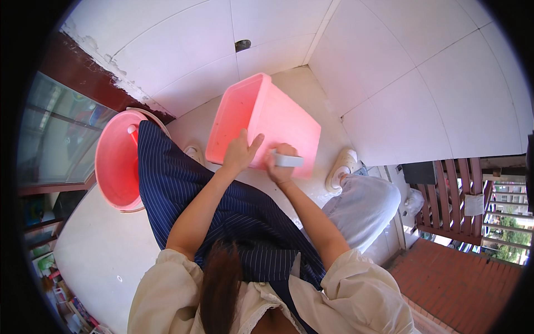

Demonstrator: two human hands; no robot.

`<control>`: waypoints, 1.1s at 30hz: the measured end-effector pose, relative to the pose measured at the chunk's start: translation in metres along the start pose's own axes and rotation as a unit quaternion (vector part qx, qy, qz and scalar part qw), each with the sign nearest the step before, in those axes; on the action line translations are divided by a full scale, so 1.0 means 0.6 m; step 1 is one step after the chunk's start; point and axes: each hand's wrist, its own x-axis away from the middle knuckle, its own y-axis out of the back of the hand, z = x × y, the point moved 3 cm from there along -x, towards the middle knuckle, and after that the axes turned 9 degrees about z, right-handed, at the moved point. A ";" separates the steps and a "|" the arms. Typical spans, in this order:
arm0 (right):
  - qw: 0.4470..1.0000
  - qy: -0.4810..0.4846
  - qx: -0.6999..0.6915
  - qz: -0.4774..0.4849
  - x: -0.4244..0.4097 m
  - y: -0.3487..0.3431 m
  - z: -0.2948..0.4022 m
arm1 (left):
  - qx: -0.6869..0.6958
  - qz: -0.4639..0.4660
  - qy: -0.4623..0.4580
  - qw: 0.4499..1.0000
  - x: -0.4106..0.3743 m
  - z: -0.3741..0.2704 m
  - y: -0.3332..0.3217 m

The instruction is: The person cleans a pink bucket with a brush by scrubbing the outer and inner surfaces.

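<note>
A pink plastic bin (288, 112) lies tilted on its side on the floor in front of me, its mouth turned to the left. Small dark specks dot its inner wall. My left hand (241, 151) grips the near edge of the bin's mouth, with the thumb lying along the outer side. Against the outer wall, my right hand (280, 163) is closed around a light-grey handle (288, 160). That handle looks slightly blurred, and whatever lies under it is hidden by the hand.
At my left stands a round pink bucket (114, 163) with a red-and-white handle (132, 131) inside, partly covered by my striped apron (179, 167). White tiled walls (388, 83) meet in a corner beyond the bin. Brown wooden slats (454, 200) stand at the right.
</note>
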 end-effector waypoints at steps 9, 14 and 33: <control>0.850 -0.512 0.093 0.080 0.155 -0.001 -0.275 | -0.023 0.012 -0.008 1.000 0.002 -0.012 -0.013; 0.966 -0.256 -0.014 0.028 -0.016 -0.029 -0.092 | 0.033 0.037 0.016 0.999 0.002 -0.018 -0.016; 0.876 -0.450 0.042 0.167 0.004 -0.016 -0.177 | -0.042 0.075 0.011 0.996 0.011 -0.034 -0.015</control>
